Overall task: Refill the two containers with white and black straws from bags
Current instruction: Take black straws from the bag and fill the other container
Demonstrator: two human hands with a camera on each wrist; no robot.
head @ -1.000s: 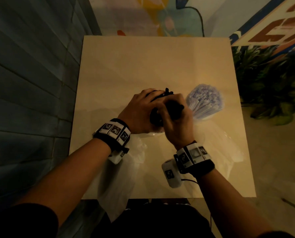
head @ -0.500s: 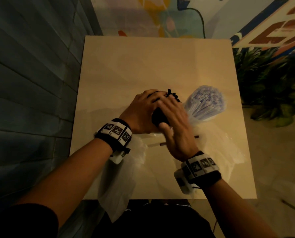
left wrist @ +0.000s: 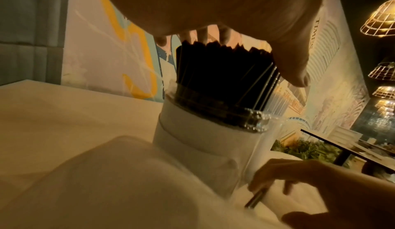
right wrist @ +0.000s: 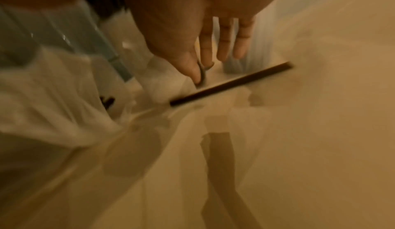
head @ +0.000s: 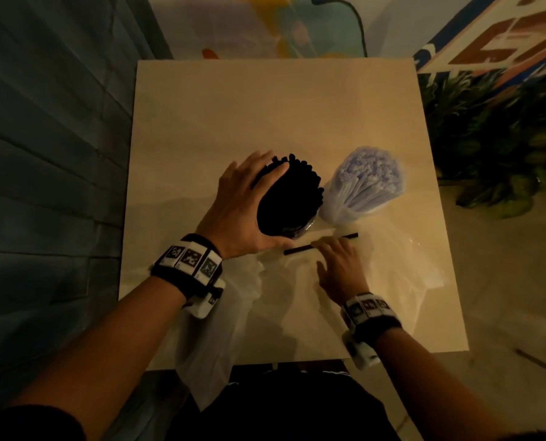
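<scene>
At the table's (head: 201, 100) near edge two clear bags lie flat: one (head: 220, 329) hangs over the edge toward the near left corner, the other (head: 408, 275) spreads toward the right edge. Just beyond them, around the middle of the table, the right hand (head: 340, 265) reaches down with fingers nearly straight onto a loose black straw (head: 300, 249) lying flat on the table; its fingertips (right wrist: 222, 53) come down at the straw, but the blurred wrist view does not settle whether they pinch it or only touch it. Just past the straw stands the left container (left wrist: 192, 139), packed with upright black straws (head: 292, 192). The left hand (head: 243, 208) is spread against its left side, fingers extended over the straw tops and thumb low near the base, steadying rather than clenching. Beside it to the right, close enough that contact cannot be judged, stands the second container (head: 338, 208), full of white straws (head: 370, 173).
</scene>
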